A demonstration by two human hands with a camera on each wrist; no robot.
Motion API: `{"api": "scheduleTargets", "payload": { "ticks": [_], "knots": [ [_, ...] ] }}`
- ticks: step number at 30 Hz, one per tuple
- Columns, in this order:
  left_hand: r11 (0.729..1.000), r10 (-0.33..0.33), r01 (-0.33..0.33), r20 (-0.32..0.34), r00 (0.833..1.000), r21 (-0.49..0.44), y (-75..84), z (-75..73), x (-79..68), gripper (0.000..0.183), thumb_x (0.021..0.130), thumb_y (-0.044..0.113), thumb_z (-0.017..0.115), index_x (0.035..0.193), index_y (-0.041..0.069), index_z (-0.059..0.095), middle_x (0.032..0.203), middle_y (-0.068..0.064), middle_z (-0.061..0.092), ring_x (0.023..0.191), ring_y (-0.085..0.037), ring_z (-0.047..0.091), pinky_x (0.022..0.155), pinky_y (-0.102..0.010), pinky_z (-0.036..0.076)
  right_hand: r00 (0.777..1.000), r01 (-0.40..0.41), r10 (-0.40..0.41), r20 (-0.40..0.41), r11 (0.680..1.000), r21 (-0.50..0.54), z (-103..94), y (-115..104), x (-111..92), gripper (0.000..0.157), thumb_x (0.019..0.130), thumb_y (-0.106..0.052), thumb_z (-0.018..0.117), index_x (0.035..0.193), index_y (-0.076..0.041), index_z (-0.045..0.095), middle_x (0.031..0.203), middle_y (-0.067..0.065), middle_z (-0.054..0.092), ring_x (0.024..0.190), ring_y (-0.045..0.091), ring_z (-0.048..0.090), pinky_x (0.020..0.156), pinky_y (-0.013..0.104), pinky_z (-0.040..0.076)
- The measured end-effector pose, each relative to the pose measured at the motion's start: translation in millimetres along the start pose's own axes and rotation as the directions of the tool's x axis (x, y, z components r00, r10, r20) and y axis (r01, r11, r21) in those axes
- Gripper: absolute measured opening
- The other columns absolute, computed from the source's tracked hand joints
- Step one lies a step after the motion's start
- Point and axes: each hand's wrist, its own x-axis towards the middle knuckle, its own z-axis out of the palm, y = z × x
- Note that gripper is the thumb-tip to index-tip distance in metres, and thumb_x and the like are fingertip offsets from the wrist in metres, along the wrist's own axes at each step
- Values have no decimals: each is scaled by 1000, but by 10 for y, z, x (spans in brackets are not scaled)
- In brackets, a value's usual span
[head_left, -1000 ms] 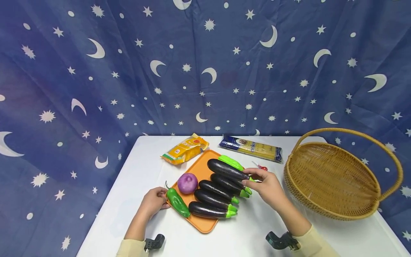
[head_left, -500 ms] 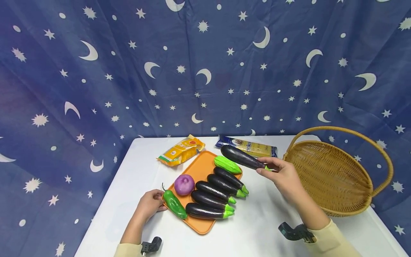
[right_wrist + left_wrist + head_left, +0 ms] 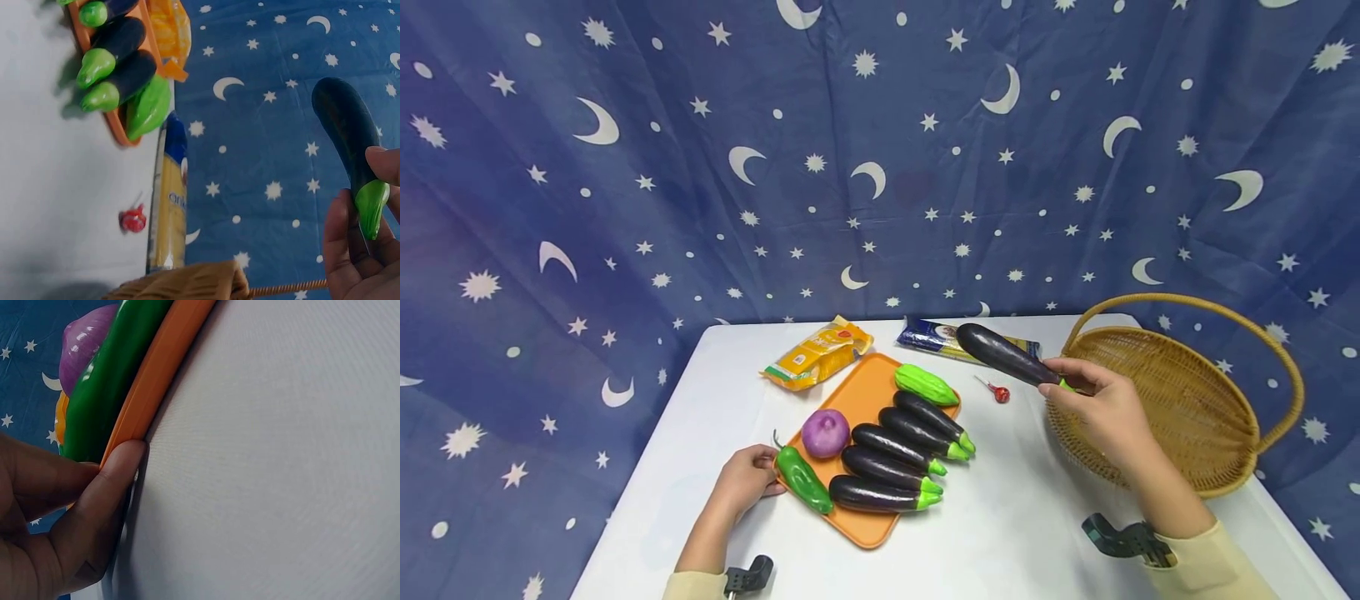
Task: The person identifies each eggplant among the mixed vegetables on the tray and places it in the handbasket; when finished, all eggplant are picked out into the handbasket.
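Note:
My right hand [image 3: 1101,408] pinches an eggplant [image 3: 1000,352] near its green stem end, holding it in the air just left of the wicker basket [image 3: 1150,400]. In the right wrist view the held eggplant [image 3: 344,128] sits between thumb and fingers. My left hand [image 3: 743,485] grips the left corner of the orange tray [image 3: 868,383], thumb and finger on its rim [image 3: 147,390]. On the tray lie several more eggplants [image 3: 883,493] in a slanting row, a purple onion [image 3: 825,432], a green chili pepper [image 3: 803,477] and a light green bumpy gourd [image 3: 927,384].
Behind the tray lies a yellow-orange packet [image 3: 818,352]. A pasta packet [image 3: 925,334] lies at the table's back edge, partly behind the held eggplant. A red lollipop [image 3: 1001,392] lies between tray and basket. The basket's tall handle [image 3: 1195,302] arches over it.
My right hand has lifted the top eggplant off the tray and carried it right, toward the basket. The bumpy gourd is now uncovered. My left hand stays on the tray corner.

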Motion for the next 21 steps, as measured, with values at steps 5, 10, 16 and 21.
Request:
{"api": "scheduleTargets", "payload": {
  "ticks": [5,10,16,21],
  "knots": [
    [1000,0,0,5,1000,1,-9,-11,1,32,89,-9,58,120,-11,60,95,-17,59,72,-19,65,63,-29,63,999,-38,37,-37,999,-9,-97,92,-33,42,88,-26,79,124,-6,69,114,11,61,94,19,51,59,18,49],
    [1000,-2,2,11,1000,2,-3,-7,-5,34,87,-9,56,121,-11,60,96,-17,58,72,-18,65,63,-30,63,995,-62,58,-81,997,-46,-221,186,-80,46,87,-34,79,124,-8,69,112,5,62,97,18,49,66,16,47],
    [1000,-1,1,12,1000,0,-7,1,-11,33,88,-9,57,121,-11,60,97,-17,57,72,-18,64,62,-30,63,990,-88,80,-112,994,-67,-401,295,-134,49,87,-34,80,127,-8,69,110,-3,62,97,15,48,66,15,47],
    [1000,3,-3,11,1000,0,5,3,-19,34,88,-9,56,122,-11,60,97,-17,56,73,-18,64,63,-30,63,983,-121,108,-150,990,-76,-553,386,-188,51,87,-37,79,128,-9,68,106,-3,59,93,15,46,62,17,45]
  ]
}}
